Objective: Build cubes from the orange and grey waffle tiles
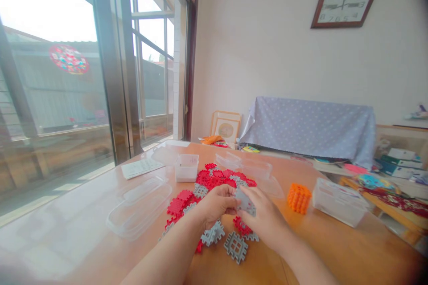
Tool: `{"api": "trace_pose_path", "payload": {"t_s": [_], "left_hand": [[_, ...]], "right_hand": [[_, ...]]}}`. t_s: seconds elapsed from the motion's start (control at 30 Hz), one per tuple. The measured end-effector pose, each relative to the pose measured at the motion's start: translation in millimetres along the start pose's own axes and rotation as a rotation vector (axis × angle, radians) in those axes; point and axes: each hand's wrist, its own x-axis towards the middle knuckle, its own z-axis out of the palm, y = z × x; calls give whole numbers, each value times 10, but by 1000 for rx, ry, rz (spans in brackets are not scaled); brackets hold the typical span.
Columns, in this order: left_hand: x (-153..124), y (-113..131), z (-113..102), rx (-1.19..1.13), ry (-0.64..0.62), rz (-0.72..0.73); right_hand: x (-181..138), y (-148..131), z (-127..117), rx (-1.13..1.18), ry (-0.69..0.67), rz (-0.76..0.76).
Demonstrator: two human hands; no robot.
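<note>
Between my two hands is a grey interlocking building tile [245, 202], raised above the pile. My left hand [217, 202] pinches its left side, and my right hand [264, 213] grips it from the right with fingers and thumb. Part of the tile is hidden by my fingers. Under and behind them spreads a heap of red tiles [214, 180] mixed with grey ones. Close to my wrists lie a grey tile with a window grid [236, 246] and a light grey piece [213, 233]. A red tile [241, 226] sits just below my right hand.
An orange block cube [299, 198] and a clear lidded box [340, 201] stand on the right. To the left are clear lids [140, 207], a small white box [186, 168] and a paper sheet [142, 168]. More clear plastic containers [247, 167] lie behind the heap.
</note>
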Motion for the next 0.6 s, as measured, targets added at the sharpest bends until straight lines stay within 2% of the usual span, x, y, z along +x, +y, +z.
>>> {"api": "trace_pose_path", "payload": {"t_s": [0.13,0.3,0.43,0.6], "left_hand": [[-35,44,-11,115,9,1],[-9,36,-76,211,21,48],[2,36,-86,253,32,38],[7,53,-87,274,23,26]], "right_hand": [[9,211,-290,104,-79,97],[-89,695,-684,223,-221,294],[-192,932,-782,238,-342,405],[-222,924,-770,279,-424,373]]}}
